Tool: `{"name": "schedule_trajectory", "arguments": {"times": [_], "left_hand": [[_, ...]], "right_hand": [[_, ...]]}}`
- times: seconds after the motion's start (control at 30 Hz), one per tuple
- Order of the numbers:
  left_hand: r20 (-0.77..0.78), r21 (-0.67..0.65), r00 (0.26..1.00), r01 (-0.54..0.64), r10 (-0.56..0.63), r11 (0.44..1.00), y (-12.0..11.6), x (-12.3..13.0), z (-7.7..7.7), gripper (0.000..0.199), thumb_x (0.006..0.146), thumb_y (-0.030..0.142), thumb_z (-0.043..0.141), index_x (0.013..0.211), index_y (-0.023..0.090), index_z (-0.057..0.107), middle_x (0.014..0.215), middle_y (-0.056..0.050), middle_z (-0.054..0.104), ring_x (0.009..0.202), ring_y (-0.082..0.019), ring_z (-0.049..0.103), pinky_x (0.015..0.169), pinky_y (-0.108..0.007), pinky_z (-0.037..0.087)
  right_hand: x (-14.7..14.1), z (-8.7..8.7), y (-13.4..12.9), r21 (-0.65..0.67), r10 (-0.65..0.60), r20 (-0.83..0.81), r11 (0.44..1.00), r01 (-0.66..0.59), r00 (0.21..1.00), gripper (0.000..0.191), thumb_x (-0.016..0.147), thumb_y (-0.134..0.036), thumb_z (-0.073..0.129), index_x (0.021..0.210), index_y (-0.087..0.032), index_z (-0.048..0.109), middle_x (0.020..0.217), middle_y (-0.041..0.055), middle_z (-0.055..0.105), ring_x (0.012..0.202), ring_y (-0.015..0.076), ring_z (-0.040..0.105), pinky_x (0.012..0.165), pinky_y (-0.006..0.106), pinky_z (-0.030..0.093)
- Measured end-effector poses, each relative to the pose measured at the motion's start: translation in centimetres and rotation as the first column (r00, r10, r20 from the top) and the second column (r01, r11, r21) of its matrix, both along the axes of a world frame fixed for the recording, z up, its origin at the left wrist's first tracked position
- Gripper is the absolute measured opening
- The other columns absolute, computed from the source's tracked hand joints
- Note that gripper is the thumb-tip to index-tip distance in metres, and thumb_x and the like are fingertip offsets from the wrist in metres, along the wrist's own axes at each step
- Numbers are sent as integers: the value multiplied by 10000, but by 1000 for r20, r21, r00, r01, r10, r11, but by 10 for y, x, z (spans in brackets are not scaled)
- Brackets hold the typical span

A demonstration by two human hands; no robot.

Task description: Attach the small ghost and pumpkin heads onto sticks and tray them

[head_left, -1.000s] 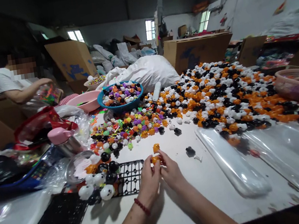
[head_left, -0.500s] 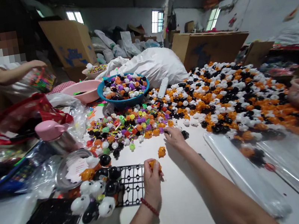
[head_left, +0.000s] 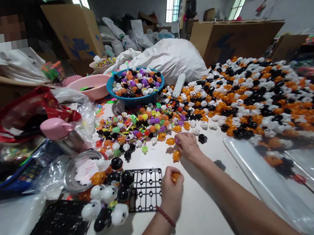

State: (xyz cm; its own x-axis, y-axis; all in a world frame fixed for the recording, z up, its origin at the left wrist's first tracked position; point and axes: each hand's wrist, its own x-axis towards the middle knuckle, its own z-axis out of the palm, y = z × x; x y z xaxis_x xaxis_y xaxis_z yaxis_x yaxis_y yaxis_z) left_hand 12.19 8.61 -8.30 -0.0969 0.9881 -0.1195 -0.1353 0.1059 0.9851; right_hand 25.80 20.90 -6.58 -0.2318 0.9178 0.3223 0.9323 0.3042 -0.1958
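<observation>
My left hand (head_left: 171,188), a red beaded bracelet at its wrist, is closed around an orange toy head (head_left: 175,177) just right of a black plastic grid rack (head_left: 146,190). Round white, black and orange toy heads (head_left: 109,194) fill the rack's left part. My right hand (head_left: 189,146) is closed at the near edge of the pile of small coloured pieces (head_left: 143,123). A bit of purple (head_left: 177,140) shows at its fingertips, mostly hidden. One loose orange head (head_left: 176,156) lies beside that hand, and a black one (head_left: 202,138) sits to its right.
A big heap of orange, white and black heads (head_left: 261,97) covers the right side. Behind stands a blue basin (head_left: 138,100) of pieces. Clear plastic bags (head_left: 262,180) lie at right, a pink-lidded flask (head_left: 65,138) at left. A co-worker (head_left: 14,64) is at the far left.
My right hand has drawn back slightly from the pile, and purple now shows at its fingertips. My left hand still holds the orange head, now turned inward. The view has shifted a little.
</observation>
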Motion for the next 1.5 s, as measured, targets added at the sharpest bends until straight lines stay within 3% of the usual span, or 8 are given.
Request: {"name": "schedule_trajectory", "arguments": {"times": [0.1, 0.3, 0.4, 0.63, 0.87, 1.13, 1.33, 1.5], "left_hand": [[-74, 87, 997, 31, -25, 996, -3, 0, 1, 172, 810, 335, 660, 778, 192, 568, 724, 10, 584, 663, -121, 532, 614, -226, 439], [164, -2, 980, -116, 115, 993, -2, -2, 0, 437, 896, 535, 595, 1176, 235, 445, 662, 75, 520, 514, -84, 466, 469, -180, 389], [225, -17, 967, -116, 117, 993, -2, -4, 3, 495, 886, 548, 614, 1233, 235, 452, 683, 62, 547, 533, -75, 491, 498, -172, 425], [253, -34, 957, -136, 140, 990, -12, -3, 11, 370, 891, 511, 636, 1078, 221, 502, 730, 47, 567, 557, -55, 505, 520, -162, 443], [232, -43, 949, -211, 215, 977, -16, -4, 11, 393, 910, 517, 607, 1174, 238, 525, 833, 12, 587, 587, -54, 513, 509, -159, 431], [267, -210, 928, -207, 260, 955, -15, -5, 11, 473, 877, 623, 575, 1166, 256, 510, 798, -9, 575, 615, -106, 521, 533, -213, 450], [199, -238, 923, -279, 328, 930, -14, -6, 8, 465, 878, 655, 540, 1081, 237, 542, 822, -20, 607, 627, -121, 563, 551, -237, 488], [199, -297, 903, -315, 381, 902, -11, -9, 5, 533, 855, 672, 550, 1145, 225, 544, 893, -34, 642, 589, -122, 583, 525, -254, 510]], "right_hand": [[-7, 8, -35, 128, 64, -89, 990, -53, 994, 184, 906, -156, 542, 1066, -200, 621, 1013, 62, 695, 1080, 270, 507, 917, 374, 301], [-19, 23, -86, 273, 145, -124, 956, -106, 982, 188, 930, -173, 564, 1111, -202, 607, 1054, 59, 705, 1081, 256, 531, 987, 414, 293], [-21, 22, -98, 276, 173, -128, 952, -132, 977, 202, 920, -162, 566, 1114, -201, 608, 1091, 72, 701, 1096, 256, 548, 1027, 435, 293], [-15, 14, -109, 222, 228, -158, 956, -191, 961, 223, 944, -178, 542, 1159, -187, 600, 1055, 77, 706, 996, 233, 599, 1016, 440, 323], [-13, 6, -118, 168, 244, -159, 962, -217, 957, 358, 959, -184, 515, 1311, -126, 537, 918, 86, 700, 826, 237, 540, 788, 370, 416], [-8, 2, -119, 112, 276, -237, 960, -256, 931, 253, 1000, -268, 441, 1159, -198, 625, 768, 70, 642, 703, 233, 539, 669, 369, 412], [8, 10, -118, 55, 228, -505, 971, -233, 833, 246, 957, -373, 567, 1146, -267, 682, 812, 70, 679, 726, 234, 580, 674, 388, 464], [14, 23, -118, -224, -34, -761, 951, -213, 648, 247, 868, -460, 679, 1003, -263, 742, 902, 67, 721, 757, 223, 648, 650, 362, 525]]}}
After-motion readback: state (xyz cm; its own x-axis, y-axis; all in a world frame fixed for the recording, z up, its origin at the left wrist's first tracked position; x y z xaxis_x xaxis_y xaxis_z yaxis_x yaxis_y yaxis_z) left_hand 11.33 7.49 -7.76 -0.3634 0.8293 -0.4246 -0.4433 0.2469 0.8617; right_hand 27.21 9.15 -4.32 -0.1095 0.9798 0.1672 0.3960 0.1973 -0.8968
